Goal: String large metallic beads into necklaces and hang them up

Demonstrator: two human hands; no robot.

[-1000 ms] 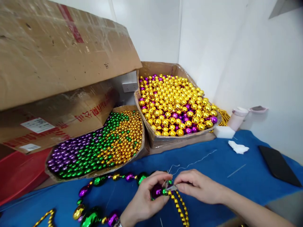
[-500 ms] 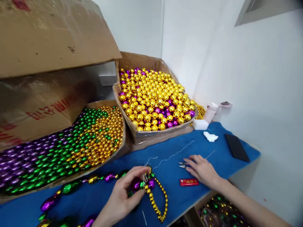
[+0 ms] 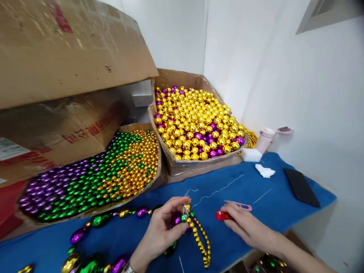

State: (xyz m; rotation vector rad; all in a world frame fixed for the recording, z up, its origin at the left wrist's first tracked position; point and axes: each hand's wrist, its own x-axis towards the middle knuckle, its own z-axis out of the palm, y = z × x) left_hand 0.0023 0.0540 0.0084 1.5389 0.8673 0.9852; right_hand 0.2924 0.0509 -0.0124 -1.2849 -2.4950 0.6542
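My left hand [image 3: 163, 227] pinches the joined end of a bead strand. Small gold beads [image 3: 205, 246] hang from it in a loop, with green and purple beads at the fingertips and loose white thread ends [image 3: 192, 190] sticking up. My right hand [image 3: 247, 223] is closed on a red lighter [image 3: 223, 215], whose end points left towards the strand. Pink-handled thread snips [image 3: 242, 206] lie on the cloth just behind that hand, partly hidden by it. A longer garland of large beads [image 3: 78, 236] runs left from beneath my left hand.
A carton of gold and purple balls [image 3: 170, 161] stands at the back, beside a carton of small beads [image 3: 160, 170]. On the blue cloth [image 3: 273, 212] are a black phone [image 3: 301, 187], a crumpled tissue [image 3: 265, 171], a white block [image 3: 251, 154] and a pink cup [image 3: 265, 139].
My right hand has let go of the thread snips and picked up the red lighter from the cloth. My left hand keeps its pinch on the strand. The view has shifted left.
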